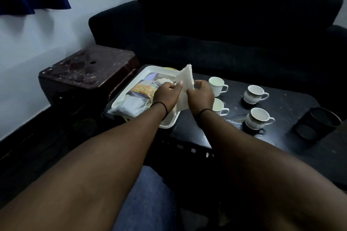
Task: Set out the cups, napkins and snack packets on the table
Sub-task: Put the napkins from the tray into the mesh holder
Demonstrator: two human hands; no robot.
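Both my hands hold a stack of white napkins (185,78) upright above the right end of the white tray (131,80). My left hand (167,93) pinches the stack's left edge and my right hand (201,94) grips its right side. Clear snack packets (139,92), one with yellow contents, lie in the tray. Several white cups stand on the dark table (293,107): one at the back (216,83), one partly behind my right hand (220,107), and two patterned ones to the right (255,93) (260,118).
A black mesh holder (317,124) lies at the table's right end. A dark sofa (225,24) runs behind the table. A brown stool (88,69) stands to the left of the tray. My knee in blue jeans (148,193) is below.
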